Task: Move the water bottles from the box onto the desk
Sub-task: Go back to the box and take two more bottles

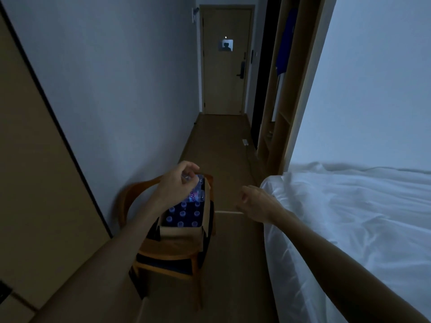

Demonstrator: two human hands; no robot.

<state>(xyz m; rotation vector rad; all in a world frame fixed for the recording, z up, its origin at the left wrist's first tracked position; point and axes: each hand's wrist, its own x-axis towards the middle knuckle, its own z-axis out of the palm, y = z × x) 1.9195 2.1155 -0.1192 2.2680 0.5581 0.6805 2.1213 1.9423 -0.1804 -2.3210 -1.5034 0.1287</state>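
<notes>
Here, the left hand (177, 183) curls its fingers round a bottle (194, 191) held over the far end of the box (180, 231), which sits on a chair (163, 255). More capped bottles (182, 214) stand inside. The right hand (256, 201) hangs loose, holding nothing, beside the bed (349, 217).

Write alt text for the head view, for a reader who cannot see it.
A person's left hand grips a water bottle above an open cardboard box of bottles on a wooden chair. The right hand hovers beside a white bed, holding nothing. A dim hallway leads to a door.
</notes>
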